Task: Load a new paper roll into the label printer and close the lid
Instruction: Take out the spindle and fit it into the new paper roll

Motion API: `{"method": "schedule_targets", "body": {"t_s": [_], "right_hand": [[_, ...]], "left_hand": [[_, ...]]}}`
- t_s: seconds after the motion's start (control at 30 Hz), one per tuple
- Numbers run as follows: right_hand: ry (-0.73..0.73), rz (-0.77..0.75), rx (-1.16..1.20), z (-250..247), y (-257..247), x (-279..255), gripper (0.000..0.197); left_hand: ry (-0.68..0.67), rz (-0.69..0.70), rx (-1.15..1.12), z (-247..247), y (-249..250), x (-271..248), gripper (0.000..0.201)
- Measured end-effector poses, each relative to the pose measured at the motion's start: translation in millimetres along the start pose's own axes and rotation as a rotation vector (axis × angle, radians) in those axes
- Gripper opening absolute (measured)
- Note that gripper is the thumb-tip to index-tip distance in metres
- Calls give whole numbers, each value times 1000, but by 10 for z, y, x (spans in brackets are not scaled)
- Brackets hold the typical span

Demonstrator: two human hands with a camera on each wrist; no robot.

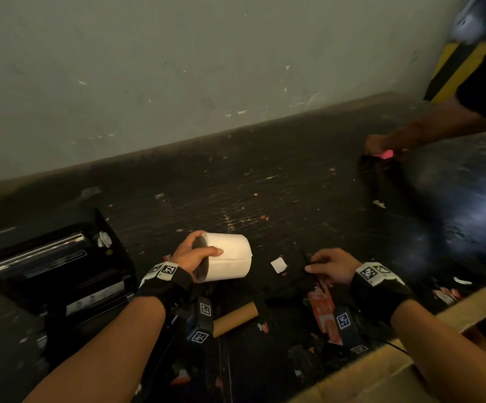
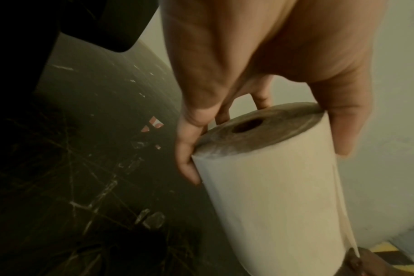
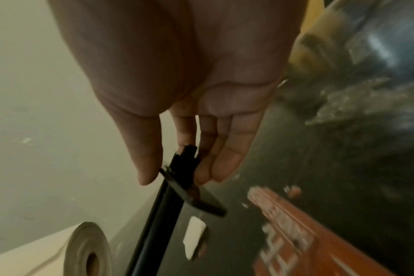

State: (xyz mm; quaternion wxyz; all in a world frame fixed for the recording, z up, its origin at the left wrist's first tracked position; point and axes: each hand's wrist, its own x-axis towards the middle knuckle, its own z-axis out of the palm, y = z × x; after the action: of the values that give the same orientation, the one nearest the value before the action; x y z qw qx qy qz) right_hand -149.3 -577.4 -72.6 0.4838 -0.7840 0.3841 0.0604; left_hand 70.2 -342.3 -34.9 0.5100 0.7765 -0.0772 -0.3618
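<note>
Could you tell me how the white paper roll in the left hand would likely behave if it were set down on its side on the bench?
The paper roll is a smooth cylinder, so on its side it would probably roll. Its loose outer edge, visible in the left wrist view, may unwind. The left hand spans it alone, suggesting it is fairly light.

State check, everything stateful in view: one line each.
Label printer: lid open, no roll seen inside.
Paper roll: held off the table, on its side.
Left hand: grips the roll.
Right hand: pinches a black spindle.
Cardboard core: bare, lying on table.
</note>
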Motion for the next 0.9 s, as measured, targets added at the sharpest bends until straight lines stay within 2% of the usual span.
{"method": "schedule_targets", "body": {"t_s": [0.13,0.23,0.33,0.5,0.77,0.9], "right_hand": [[149,-97,155,-209,-144,-33,25],[184,-173,314,-255,-359,-91,24],[182,-248,424,-226,-547,-172,27],[189,-309,496,-190,-667,-210,23],[95,-335,497,-212,-642,-308,18],[120,-378,495,-212,-692,-370,26]], "left_hand": [[-47,84,-144,-90,177,-103,59],[-80,157,-248,-143,344,-214,54],[-132,206,-299,-169,463,-282,45],[-183,253,-307,-216,478,-344,43],[-236,249,-362,-257,352,-435,50],[-259,252,-392,-298,305,-467,49]]}}
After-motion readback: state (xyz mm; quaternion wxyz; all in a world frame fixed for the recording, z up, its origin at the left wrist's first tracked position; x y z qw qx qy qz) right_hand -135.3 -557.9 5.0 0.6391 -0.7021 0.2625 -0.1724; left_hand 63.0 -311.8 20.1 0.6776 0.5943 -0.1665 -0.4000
